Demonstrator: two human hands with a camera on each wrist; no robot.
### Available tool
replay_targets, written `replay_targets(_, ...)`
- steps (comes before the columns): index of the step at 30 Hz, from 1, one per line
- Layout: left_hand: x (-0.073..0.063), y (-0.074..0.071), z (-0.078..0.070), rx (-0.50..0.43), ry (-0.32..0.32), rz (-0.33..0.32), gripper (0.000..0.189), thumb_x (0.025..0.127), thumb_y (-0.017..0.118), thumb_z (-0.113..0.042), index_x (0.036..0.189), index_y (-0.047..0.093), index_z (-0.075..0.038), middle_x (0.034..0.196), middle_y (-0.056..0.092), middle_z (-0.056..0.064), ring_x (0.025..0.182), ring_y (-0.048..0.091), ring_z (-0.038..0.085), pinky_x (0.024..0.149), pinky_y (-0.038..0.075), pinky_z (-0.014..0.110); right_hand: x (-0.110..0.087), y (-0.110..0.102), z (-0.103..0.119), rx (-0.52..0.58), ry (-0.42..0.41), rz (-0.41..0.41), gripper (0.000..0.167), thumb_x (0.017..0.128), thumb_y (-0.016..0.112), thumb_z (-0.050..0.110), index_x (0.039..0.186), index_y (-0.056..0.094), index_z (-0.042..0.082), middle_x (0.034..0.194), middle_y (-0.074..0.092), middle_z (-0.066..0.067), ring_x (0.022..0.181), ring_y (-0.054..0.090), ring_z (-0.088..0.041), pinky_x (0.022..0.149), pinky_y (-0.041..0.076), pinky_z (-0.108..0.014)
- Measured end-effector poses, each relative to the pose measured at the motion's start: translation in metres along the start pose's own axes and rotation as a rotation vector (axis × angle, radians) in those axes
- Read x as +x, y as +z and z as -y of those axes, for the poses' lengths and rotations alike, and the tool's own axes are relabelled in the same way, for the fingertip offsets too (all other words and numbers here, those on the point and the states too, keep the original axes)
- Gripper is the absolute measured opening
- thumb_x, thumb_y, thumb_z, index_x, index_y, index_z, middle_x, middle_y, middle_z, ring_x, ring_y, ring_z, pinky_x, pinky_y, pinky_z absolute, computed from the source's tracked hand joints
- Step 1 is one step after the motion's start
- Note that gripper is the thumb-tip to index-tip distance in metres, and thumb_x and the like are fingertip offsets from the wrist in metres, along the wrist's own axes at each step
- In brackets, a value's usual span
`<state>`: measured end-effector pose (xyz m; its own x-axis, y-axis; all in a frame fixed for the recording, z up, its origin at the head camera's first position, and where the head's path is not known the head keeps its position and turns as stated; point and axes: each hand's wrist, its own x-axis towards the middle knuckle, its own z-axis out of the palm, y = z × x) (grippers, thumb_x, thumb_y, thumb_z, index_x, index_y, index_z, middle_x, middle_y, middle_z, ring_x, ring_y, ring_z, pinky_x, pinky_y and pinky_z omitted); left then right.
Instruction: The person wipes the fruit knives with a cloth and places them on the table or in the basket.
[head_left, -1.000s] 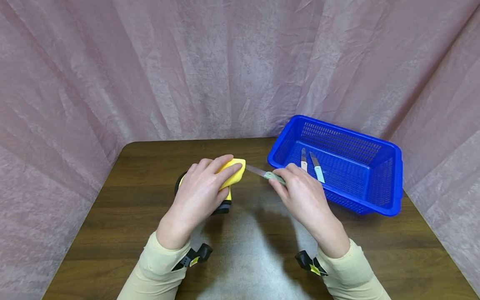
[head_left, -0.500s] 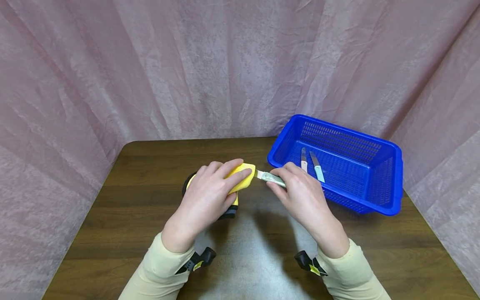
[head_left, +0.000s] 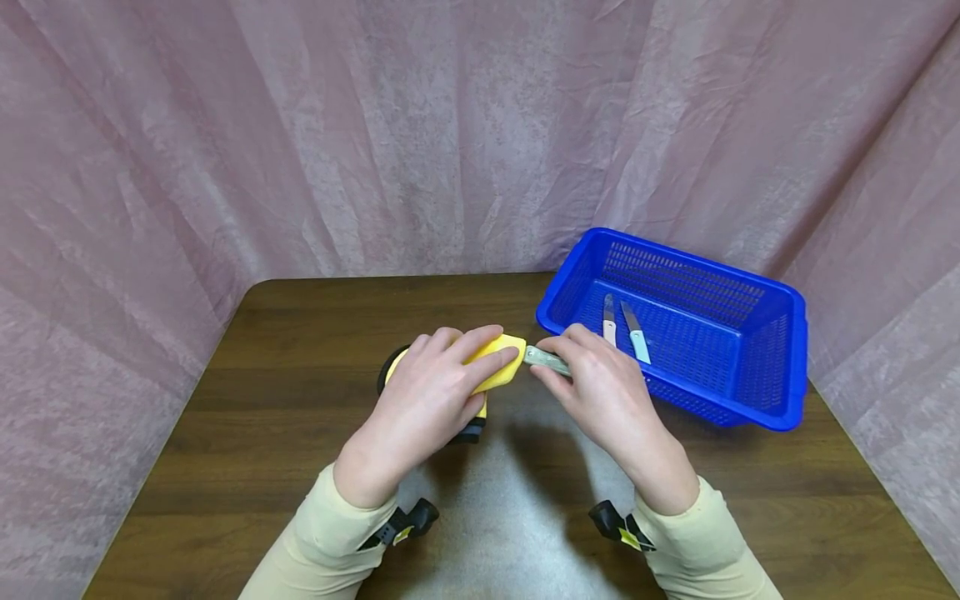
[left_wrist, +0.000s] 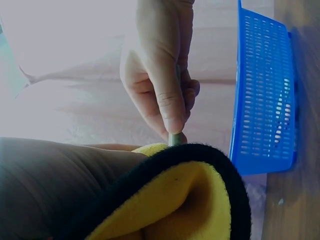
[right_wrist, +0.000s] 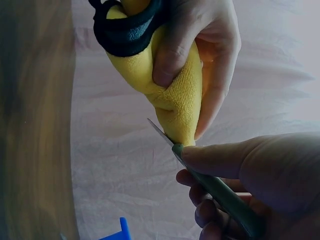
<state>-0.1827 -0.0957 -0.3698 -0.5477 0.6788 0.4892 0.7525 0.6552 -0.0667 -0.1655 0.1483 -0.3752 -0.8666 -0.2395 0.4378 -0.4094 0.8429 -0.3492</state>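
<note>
My left hand (head_left: 427,396) grips a bunched yellow microfiber cloth (head_left: 504,367) with a dark border, thumb on one side and fingers on the other. In my right hand (head_left: 607,392) is a small knife (head_left: 547,361), held by its pale green handle with the blade pointing left. The cloth reaches right up to the handle and covers the blade in the head view. From the right wrist, the blade (right_wrist: 159,130) shows its tip beside the folded end of the cloth. A loose flap of the cloth hangs below my left hand.
A blue plastic basket (head_left: 783,358) stands at the right, close by my right hand. Inside lie a knife with a pale pink handle (head_left: 609,332) and one with a light blue handle (head_left: 639,346). Pink curtains hang behind the wooden table (head_left: 300,400).
My left hand has slid the cloth rightward along the blade up to the handle, so the blade, visible earlier, is now covered in the head view. My right hand has barely moved.
</note>
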Motion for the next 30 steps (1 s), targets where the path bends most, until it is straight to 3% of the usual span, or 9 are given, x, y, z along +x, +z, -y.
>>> replay_targets(12,-0.001,0.001,0.003,0.022,-0.017,0.024,0.065,0.085,0.087,-0.009,0.146,0.072,-0.025,0.152,0.064,0.006,0.111,0.068,0.033,0.084,0.055,0.048,0.000,-0.001,0.000,0.014,-0.008,0.004,0.023,0.099,0.086,0.025,0.116,0.082,0.010,0.098,0.069,0.000,0.080,0.060,-0.016,0.064,0.049,-0.036)
replay_targets(30,-0.004,-0.003,0.013,0.014,-0.056,0.008,0.062,0.085,0.089,-0.008,0.144,0.074,-0.022,0.151,0.065,0.010,0.109,0.069,0.036,0.087,0.056,0.050,-0.001,-0.002,0.000,0.009,-0.027,-0.019,0.021,0.099,0.086,0.025,0.114,0.082,0.010,0.098,0.070,0.000,0.080,0.061,-0.016,0.065,0.051,-0.038)
